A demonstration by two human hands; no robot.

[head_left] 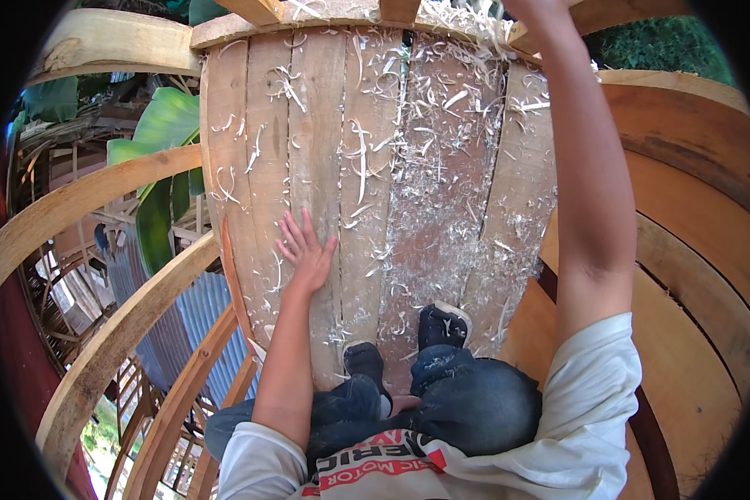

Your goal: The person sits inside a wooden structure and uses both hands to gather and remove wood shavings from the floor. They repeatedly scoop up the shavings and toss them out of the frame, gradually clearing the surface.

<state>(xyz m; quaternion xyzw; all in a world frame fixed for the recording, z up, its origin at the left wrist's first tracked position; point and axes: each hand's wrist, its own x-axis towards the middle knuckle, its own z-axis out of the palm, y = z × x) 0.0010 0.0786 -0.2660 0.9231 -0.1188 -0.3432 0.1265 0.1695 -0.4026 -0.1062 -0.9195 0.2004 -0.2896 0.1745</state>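
My left hand [307,257] rests palm down on the plank floor [315,146], fingers stretched and somewhat apart, holding nothing. My right arm reaches far forward, and the right hand [535,7] is cut off by the top edge of the view. Its fingers are out of sight, so what it holds or touches cannot be made out. Close to it, pale curled wood shavings [475,21] lie heaped along a curved wooden crosspiece [325,14]. More curls and fine chips are strewn over the boards, thickest on the darker reddish plank [446,150].
Curved timber ribs [125,333] stand out on the left, with open gaps between them. Through those show a corrugated metal sheet [217,312] and a large green leaf [167,125] below. Planked siding [692,333] curves up on the right. My shoes [443,325] stand on the boards.
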